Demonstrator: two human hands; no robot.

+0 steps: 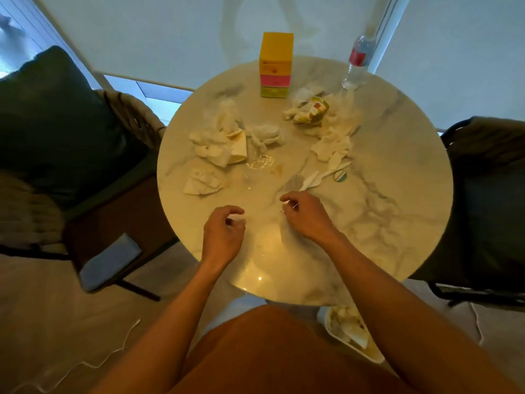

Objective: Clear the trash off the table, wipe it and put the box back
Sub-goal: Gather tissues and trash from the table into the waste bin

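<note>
Trash mostly untouched on table (pixel 383 228). Tissues (pixel 216 146) heaped left of centre, another flat wad (pixel 201 182) nearer the left edge, more crumpled tissue (pixel 332 146) right of centre. Printed wrapper (pixel 311 110) balled up toward the back, just beside the bottle (pixel 356 64). Clear plastic scrap (pixel 260 160) mid-table; white plastic cutlery (pixel 312 179) and a small round lid (pixel 338 176) close ahead of right hand. Box (pixel 276 65) upright at far edge, not yet moved aside. Bin (pixel 350 332) on the floor under the near right edge, already holding some white waste, so clearing judged begun but barely.

Right hand (pixel 305 214) curled, pinching a thin pale strip or stick; what exactly, too small to tell. Left hand (pixel 224 234) curled too, fingertips close on something small and white; hard to say if truly gripped.

Left to do: nearly all the trash, then the wipe (stains visible mid-table, no cloth in sight), then box back in place.
</note>
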